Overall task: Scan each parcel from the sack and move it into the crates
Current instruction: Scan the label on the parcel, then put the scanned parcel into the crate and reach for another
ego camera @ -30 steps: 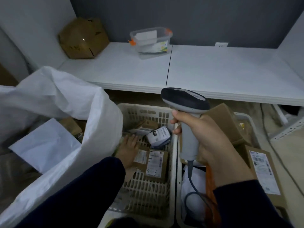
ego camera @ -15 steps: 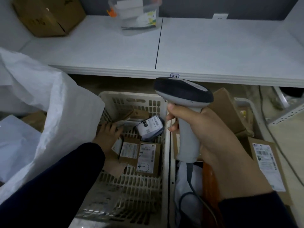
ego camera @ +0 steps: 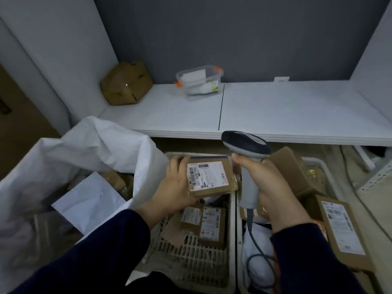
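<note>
At frame centre the left hand [ego camera: 174, 187] grips a brown parcel [ego camera: 212, 179], label up, above the left crate [ego camera: 191, 255]. Just right, the right hand [ego camera: 269, 185] wraps the scanner [ego camera: 247, 166] handle. The white sack [ego camera: 84, 158] gapes at left.

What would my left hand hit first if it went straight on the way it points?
Probably the scanner in the right hand: the left hand, holding a labelled parcel, points rightward at its handle. Depth is unclear, so it might pass.
</note>
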